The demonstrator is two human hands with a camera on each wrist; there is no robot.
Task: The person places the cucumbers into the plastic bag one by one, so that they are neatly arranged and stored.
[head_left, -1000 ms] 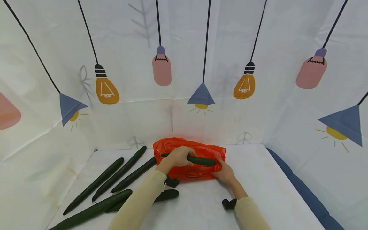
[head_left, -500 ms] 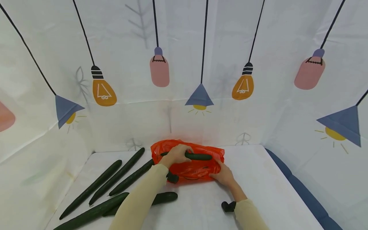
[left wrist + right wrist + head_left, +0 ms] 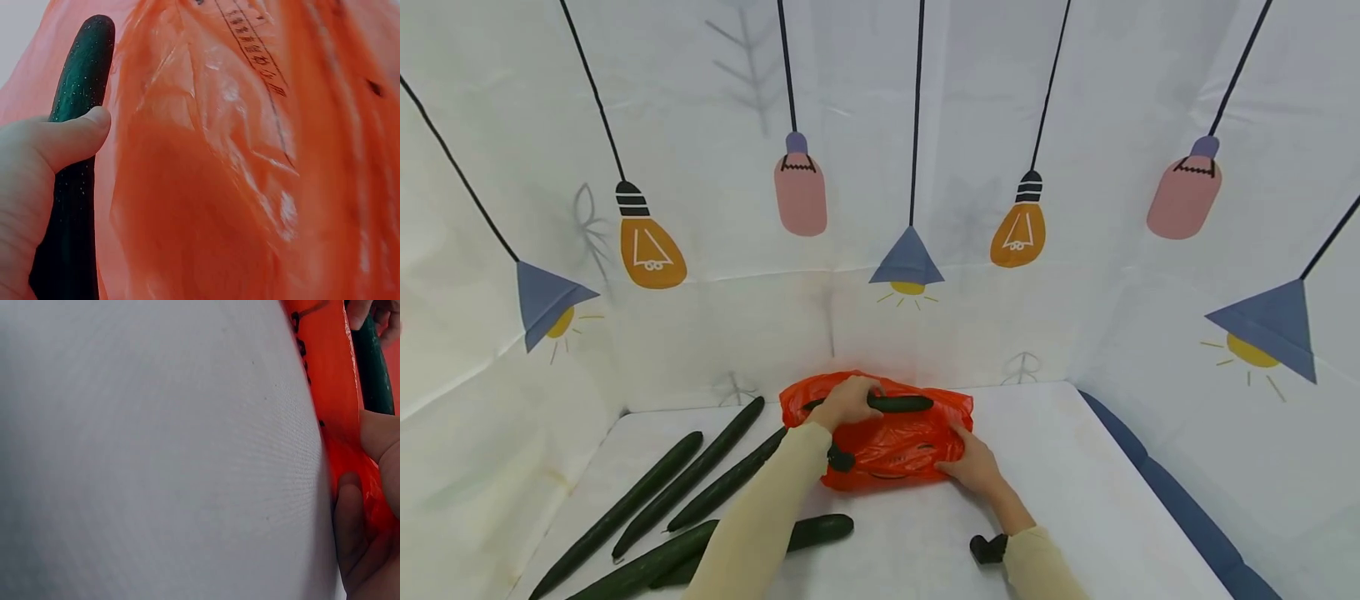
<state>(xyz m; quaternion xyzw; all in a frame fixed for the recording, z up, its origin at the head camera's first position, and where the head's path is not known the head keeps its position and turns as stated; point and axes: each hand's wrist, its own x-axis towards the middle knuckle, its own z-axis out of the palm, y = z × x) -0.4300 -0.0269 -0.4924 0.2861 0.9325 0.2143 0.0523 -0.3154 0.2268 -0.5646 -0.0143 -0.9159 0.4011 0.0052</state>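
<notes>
In the head view, my left hand [image 3: 848, 403] holds a long dark green cucumber [image 3: 901, 404] level over the mouth of a red plastic bag [image 3: 895, 454]. The left wrist view shows the thumb [image 3: 78, 137] laid across the cucumber [image 3: 75, 94], with crinkled bag film [image 3: 187, 187] beside it. At the bag's right end, my right hand [image 3: 976, 467] grips the edge. Its thumb lies over the rim and its fingers [image 3: 351, 512] are on the film in the right wrist view. Part of the cucumber is hidden behind the left hand.
Several more cucumbers [image 3: 658, 479] lie on the white table [image 3: 910, 550] to the left, one [image 3: 823, 532] partly under the left sleeve [image 3: 760, 517]. A white sheet [image 3: 715, 333] with printed lamps hangs behind and at the sides. A blue padded edge [image 3: 1187, 508] runs along the right.
The left hand and its cucumber have moved a little left relative to the bag. The right hand keeps its hold on the bag's right end. The head view has shifted slightly.
</notes>
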